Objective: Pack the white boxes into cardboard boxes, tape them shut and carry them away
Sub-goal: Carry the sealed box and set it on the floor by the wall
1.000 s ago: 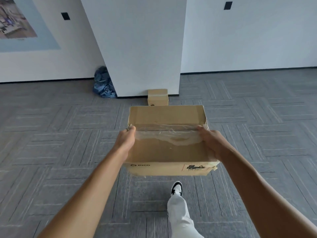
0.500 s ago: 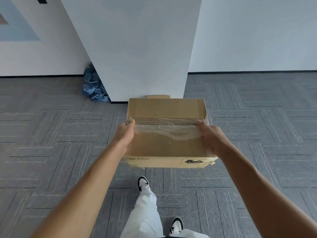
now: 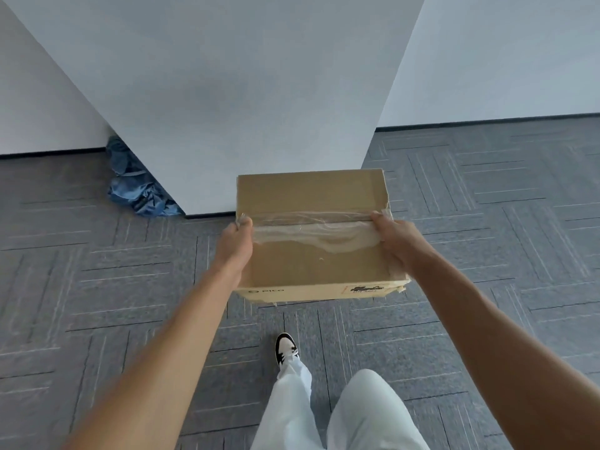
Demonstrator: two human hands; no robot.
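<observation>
Here, a person carries a sealed cardboard box (image 3: 313,235) held out in front of the body at chest-to-waist level, seen from a head-worn camera looking down. The left hand (image 3: 235,241) clasps the box's 9 o'clock side, thumb on top and fingers wrapped round the edge; the right hand (image 3: 394,237) clasps the 3 o'clock side the same way. A wrinkled strip of clear packing tape (image 3: 313,227) runs across the lid from hand to hand along the seam. The near face of the box bears a small printed logo toward 7 o'clock and a label (image 3: 367,289) toward 5 o'clock, its wording too small to read.

Beyond the box at 12 o'clock stands a white square pillar (image 3: 243,92), its base just past the box's far edge. A crumpled blue plastic bag (image 3: 136,186) lies on the floor against the pillar at 10 o'clock. The grey patterned carpet tiles (image 3: 97,287) cover the floor all round. Below the box at 6 o'clock, a black-and-white sneaker (image 3: 285,347) and legs in pale trousers (image 3: 367,414) show.
</observation>
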